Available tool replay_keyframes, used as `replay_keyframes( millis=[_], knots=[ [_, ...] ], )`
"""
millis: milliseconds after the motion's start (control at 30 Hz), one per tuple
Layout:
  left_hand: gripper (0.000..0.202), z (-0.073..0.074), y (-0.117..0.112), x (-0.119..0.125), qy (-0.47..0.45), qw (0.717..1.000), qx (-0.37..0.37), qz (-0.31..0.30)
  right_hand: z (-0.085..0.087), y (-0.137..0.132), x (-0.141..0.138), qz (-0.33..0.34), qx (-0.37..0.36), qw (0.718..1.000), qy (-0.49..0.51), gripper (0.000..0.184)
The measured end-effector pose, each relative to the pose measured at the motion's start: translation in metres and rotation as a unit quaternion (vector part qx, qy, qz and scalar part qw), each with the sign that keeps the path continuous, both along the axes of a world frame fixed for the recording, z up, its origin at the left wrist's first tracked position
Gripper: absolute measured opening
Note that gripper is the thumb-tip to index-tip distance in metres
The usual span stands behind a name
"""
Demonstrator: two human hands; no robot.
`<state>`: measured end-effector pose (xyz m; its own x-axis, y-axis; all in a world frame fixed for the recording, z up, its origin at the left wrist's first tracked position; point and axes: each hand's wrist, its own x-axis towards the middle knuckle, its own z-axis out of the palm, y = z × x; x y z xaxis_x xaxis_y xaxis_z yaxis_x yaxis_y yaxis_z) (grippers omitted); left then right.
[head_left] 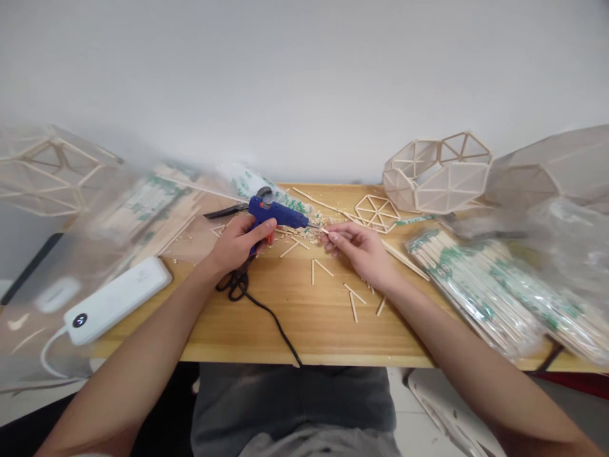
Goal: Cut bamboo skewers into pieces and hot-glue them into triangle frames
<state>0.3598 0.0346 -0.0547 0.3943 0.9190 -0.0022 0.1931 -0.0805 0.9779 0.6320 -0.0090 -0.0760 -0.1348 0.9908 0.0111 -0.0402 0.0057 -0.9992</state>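
A blue hot glue gun (280,214) is in the grip of my left hand (238,244), its nozzle pointing right. My right hand (359,249) pinches a short wooden stick (325,230) right at the nozzle tip; whether they touch I cannot tell. Below the hands lie several cut stick pieces, some in pairs meeting at an angle, such as this stick pair (354,304). A flat stick frame with triangular spokes (375,212) rests behind my right hand. Small wood scraps (304,236) are scattered under the glue gun.
Bagged wooden chopsticks (476,292) lie at right; another bagged bundle (147,203) is at left. A ring-shaped stick model (438,174) stands at the back right. A white power bank (118,300) sits front left. The black cord (271,314) runs over the table edge (304,358).
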Motion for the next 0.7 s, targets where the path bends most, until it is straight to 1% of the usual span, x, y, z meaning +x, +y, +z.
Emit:
replay_keyframes(
  millis=[367,700],
  knots=[
    [0.051,-0.0040,0.0014,-0.0020,0.022,1.000,0.015,-0.005,0.0006,-0.0018,-0.0018,-0.001,-0.005,1.000,0.000,0.041],
    [0.051,-0.0041,0.0002,-0.0015,0.013,1.000,0.000,-0.012,0.0009,-0.0030,-0.0028,-0.004,-0.015,1.000,0.010,0.042]
  ],
)
